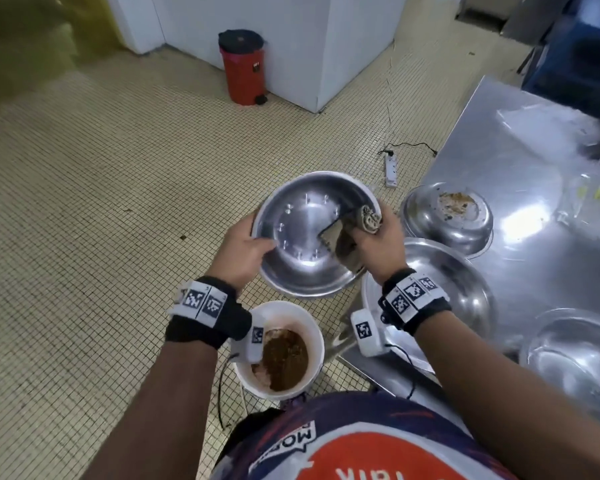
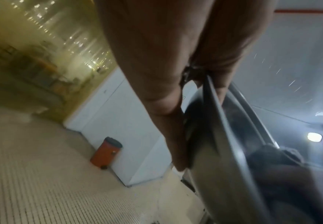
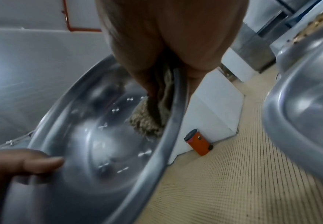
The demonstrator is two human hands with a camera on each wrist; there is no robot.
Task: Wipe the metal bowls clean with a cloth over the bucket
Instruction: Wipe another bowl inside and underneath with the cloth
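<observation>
I hold a shiny metal bowl [image 1: 305,233] tilted toward me above the floor, a little beyond the white bucket [image 1: 312,323] of brown slop. My left hand [image 1: 246,247] grips its left rim, thumb inside, fingers behind. My right hand [image 1: 378,237] grips a brown-grey cloth [image 1: 347,237] against the bowl's right inner wall and rim. In the right wrist view the cloth [image 3: 147,121] lies inside the bowl [image 3: 99,144]. The left wrist view shows the rim [image 2: 220,121] edge-on between thumb and fingers.
Right of me a steel table [image 1: 520,140] carries a bowl [image 1: 426,230] with food scraps, a large bowl [image 1: 465,282] below my right wrist and another bowl [image 1: 579,355] at the right edge. A red pedal bin [image 1: 243,71] and a power strip [image 1: 391,171] are on the tiled floor.
</observation>
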